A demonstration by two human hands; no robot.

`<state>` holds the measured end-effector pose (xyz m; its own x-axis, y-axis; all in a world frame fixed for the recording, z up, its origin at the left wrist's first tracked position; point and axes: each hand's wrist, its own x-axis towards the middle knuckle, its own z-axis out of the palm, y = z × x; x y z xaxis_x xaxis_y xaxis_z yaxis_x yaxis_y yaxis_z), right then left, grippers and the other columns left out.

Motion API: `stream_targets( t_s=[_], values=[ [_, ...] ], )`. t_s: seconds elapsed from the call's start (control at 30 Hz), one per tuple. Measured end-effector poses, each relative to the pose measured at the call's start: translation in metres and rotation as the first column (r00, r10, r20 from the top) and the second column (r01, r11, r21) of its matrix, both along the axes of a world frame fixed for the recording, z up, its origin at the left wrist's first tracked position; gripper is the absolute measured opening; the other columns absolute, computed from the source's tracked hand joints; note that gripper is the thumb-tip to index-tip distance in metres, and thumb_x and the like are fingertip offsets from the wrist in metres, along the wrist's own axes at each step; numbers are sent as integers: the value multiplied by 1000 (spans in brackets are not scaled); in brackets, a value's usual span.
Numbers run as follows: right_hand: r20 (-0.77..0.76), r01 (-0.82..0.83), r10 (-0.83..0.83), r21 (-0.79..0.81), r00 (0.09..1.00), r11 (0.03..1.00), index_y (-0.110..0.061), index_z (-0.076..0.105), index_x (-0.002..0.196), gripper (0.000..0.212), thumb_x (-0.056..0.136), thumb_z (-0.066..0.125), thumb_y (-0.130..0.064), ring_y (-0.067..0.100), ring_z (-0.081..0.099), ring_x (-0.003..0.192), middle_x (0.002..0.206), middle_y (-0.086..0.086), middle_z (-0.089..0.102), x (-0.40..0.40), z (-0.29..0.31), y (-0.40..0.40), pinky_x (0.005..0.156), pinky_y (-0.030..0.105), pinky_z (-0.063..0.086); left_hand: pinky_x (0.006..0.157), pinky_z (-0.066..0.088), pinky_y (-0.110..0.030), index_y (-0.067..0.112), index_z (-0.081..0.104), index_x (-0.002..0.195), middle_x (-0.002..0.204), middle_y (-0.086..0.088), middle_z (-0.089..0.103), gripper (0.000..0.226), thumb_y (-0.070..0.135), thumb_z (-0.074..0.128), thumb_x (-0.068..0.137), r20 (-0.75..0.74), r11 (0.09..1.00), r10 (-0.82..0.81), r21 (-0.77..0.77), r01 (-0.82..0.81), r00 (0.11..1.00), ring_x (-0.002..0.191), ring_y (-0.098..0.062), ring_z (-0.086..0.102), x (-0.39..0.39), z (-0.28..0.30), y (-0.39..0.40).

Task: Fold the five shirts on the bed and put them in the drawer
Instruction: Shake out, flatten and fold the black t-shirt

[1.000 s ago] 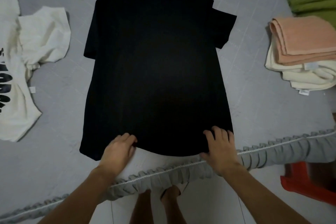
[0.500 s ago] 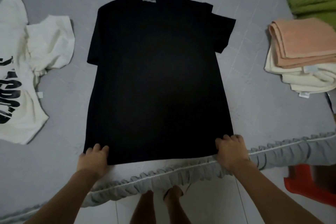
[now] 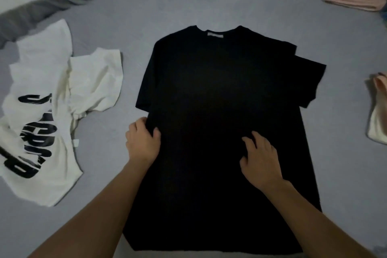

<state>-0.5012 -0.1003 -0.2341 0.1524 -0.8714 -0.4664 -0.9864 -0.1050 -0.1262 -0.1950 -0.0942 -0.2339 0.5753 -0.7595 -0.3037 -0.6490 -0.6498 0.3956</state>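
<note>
Black shirt (image 3: pixel 226 123) lies flat on grey bed (image 3: pixel 146 16), collar away from person. L hand (image 3: pixel 142 144) pinches its left edge below the sleeve; R hand (image 3: pixel 259 159) rests mid-shirt w/ fingers relaxed, holding nothing. White printed shirt (image 3: pixel 48 115) crumpled nearby, left.

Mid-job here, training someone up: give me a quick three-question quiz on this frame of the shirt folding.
1. True or false: the black shirt lies spread flat on the bed, collar away from the person.
2. Multiple choice: where is the left hand? A) on the collar; B) at the black shirt's left side edge, below the sleeve; C) on the white printed shirt.
3. Fill in: the right hand rests on the shirt's ___, fingers spread.

Key: 1 true. 2 B, with fabric pinched between thumb and fingers. 3 body (the middle of the fabric).
</note>
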Motion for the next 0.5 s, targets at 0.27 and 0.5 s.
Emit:
stream_targets(
  t_s=[0.27, 0.5],
  values=[
    [120, -81, 91, -91, 989, 993, -25, 8, 157, 74, 95, 47, -40, 25, -4, 152, 165, 6, -5, 96, -36, -84, 121, 42, 4, 102, 42, -51, 16, 29, 150, 133, -20, 40, 76, 36, 68, 89, 3, 992, -79, -103, 79, 997, 119, -37, 44, 54, -25, -112],
    [164, -181, 196, -103, 967, 978, -25, 4, 157, 74, 96, 43, -40, 22, -11, 151, 165, 4, -9, 121, -49, -124, 121, 44, -3, 115, 30, -32, 4, 46, 144, 143, -14, 52, 46, 12, 50, 99, -203, 853, 338, -347, -390, 919, 133, -26, 47, 124, -21, -148]
  ],
)
